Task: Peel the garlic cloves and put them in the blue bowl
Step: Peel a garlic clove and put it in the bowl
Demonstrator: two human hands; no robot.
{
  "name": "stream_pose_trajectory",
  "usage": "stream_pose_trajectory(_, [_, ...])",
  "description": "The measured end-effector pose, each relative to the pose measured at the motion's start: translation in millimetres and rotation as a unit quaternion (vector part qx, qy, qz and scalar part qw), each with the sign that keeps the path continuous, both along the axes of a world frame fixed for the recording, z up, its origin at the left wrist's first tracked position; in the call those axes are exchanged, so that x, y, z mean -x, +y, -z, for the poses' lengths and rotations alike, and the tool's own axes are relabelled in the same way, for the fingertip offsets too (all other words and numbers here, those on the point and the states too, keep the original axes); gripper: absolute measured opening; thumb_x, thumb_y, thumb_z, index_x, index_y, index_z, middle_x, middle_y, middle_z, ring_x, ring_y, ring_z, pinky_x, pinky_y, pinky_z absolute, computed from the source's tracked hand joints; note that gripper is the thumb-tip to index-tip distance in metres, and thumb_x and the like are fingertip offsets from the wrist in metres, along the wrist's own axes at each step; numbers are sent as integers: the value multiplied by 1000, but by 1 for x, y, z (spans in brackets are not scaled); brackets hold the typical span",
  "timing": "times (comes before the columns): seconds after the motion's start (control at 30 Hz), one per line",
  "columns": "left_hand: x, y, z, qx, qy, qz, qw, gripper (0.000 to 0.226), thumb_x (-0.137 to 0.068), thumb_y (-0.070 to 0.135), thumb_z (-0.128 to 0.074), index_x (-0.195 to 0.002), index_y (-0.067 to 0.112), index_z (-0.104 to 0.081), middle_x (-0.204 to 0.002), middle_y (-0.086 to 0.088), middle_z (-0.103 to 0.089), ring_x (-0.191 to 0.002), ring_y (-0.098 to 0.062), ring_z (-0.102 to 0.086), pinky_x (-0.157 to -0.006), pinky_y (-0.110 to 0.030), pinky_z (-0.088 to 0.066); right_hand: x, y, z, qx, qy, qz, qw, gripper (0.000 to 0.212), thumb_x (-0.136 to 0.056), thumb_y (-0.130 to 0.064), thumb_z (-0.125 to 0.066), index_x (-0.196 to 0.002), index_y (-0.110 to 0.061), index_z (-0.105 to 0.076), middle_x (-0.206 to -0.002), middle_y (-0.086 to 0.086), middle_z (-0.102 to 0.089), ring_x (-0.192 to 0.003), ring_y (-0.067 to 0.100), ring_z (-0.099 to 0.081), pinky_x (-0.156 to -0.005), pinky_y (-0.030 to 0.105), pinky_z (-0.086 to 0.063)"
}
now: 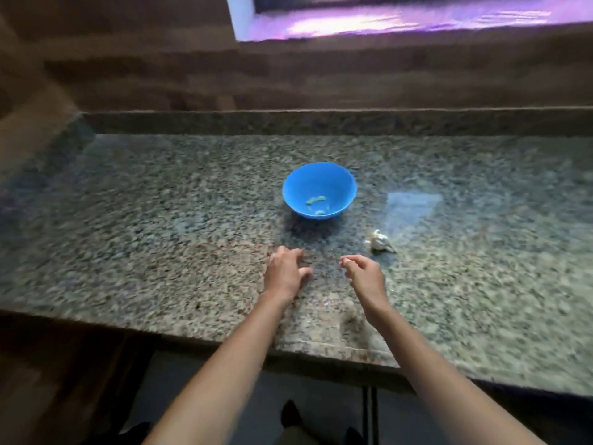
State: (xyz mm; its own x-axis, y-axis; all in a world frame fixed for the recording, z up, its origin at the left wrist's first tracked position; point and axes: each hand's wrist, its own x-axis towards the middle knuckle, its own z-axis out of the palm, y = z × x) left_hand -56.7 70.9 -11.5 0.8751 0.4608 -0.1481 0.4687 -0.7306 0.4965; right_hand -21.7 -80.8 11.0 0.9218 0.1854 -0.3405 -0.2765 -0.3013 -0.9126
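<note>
Nearest, two bare forearms reach up from the bottom edge and cross the near edge of a speckled granite countertop (160, 236). The whole view is blurred, so fine detail is lost.

The left hand (284, 273) lies palm down, low over the stone, its fingers spread and loosely bent, and it holds nothing. Whether the fingertips touch the surface cannot be told. Just to its right, and apart from it, the right hand (362, 274) is turned on its side with its fingers (345, 261) curled inward toward the thumb. The blur hides whether they pinch something small or are simply curled on nothing.

Just beyond the right hand and a little to its right, a whitish garlic bulb (380, 244) lies on the countertop, with papery skin sticking out from it. Neither hand touches it.

Farther back, near the middle of the counter, the blue bowl (301, 184) stands upright, well apart from both hands. A few pale pieces (316, 199) lie on its bottom.

Behind it a raised granite lip (321, 122) runs along the back of the counter, below a brown wall (160, 75). A bright, purple-tinted window opening (401, 20) sits at the far right.
</note>
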Motion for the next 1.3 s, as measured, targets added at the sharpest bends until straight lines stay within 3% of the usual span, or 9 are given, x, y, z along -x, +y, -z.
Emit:
stream_pose_trajectory(0.27, [-6,-8,-25,39,-152,15,987,18,-84,1,-62,-101,3,-69,-94,-7,-70,-73,-14,-63,-61,-8,-49,-14,-34,3,-38,67,42,996,18,-92,-22,-50,-85,-19,-66,-90,3,-68,-78,19,-56,-72,33,-44])
stream_pose_trajectory(0.37, [-65,-8,-67,66,-273,-13,960,16,-83,4,-65,-98,4,-71,-92,-1,-70,-78,-12,-65,-70,-9,-50,-17,-31,-1,-46,67,59,995,18,-92,-22,-50,-85,-18,-66,-92,3,-68,-79,19,-56,-71,31,-43])
stream_pose_trajectory(0.57, [-148,14,-50,82,-62,-46,994,11,-83,3,-64,-89,4,-73,-96,-12,-71,-94,-24,-65,-83,-26,-49,-15,-35,-4,-80,87,93,989,20,-93,-15,-48,-96,-7,-66,-95,7,-68,-85,18,-60,-70,23,-46])
stream_pose_trajectory(0.67, [-136,6,-54,94,-146,-62,983,18,-86,3,-59,-98,5,-72,-101,-10,-71,-97,-22,-65,-89,-29,-50,-11,-48,-2,-104,113,124,980,16,-94,-14,-46,-95,-9,-61,-94,14,-67,-77,23,-60,-69,31,-51])
stream_pose_trajectory(0.77, [-94,-40,-53,117,-260,88,954,20,-90,10,-56,-105,9,-70,-104,-7,-70,-91,-15,-66,-84,-28,-54,-9,-62,2,-89,116,153,977,14,-95,-14,-44,-102,-14,-57,-89,12,-67,-68,22,-62,-68,35,-55])
stream_pose_trajectory(0.97, [-105,-104,-7,-25,-25,274,961,50,-86,19,-65,-134,19,-50,-139,-9,-46,-123,-26,-48,-102,-34,-38,-21,-89,11,-63,111,156,980,19,-94,-13,-47,-105,-5,-61,-81,8,-65,-61,16,-55,-53,25,-45])
stream_pose_trajectory(1.1, [-90,-100,-8,226,-97,172,954,38,-73,7,-76,-108,14,-63,-104,-4,-67,-92,-17,-64,-83,-27,-52,-30,-101,4,-96,123,158,975,30,-97,-25,-41,-108,-3,-58,-99,14,-66,-79,20,-63,-68,28,-52])
stream_pose_trajectory(1.2, [-59,-107,-19,414,-147,166,883,32,-75,-6,-69,-96,11,-53,-113,-2,-63,-103,-11,-62,-84,-23,-52,-39,-96,-5,-191,264,72,943,45,-97,-39,-35,-108,-2,-57,-103,20,-66,-89,30,-67,-74,35,-57])
stream_pose_trajectory(1.3, [-49,-110,-12,433,-127,152,879,28,-79,-5,-64,-96,15,-55,-121,16,-56,-104,-8,-61,-79,-28,-55,-39,-85,-3,-306,335,64,889,37,-94,-32,-46,-108,-1,-59,-101,23,-67,-88,31,-68,-71,39,-58])
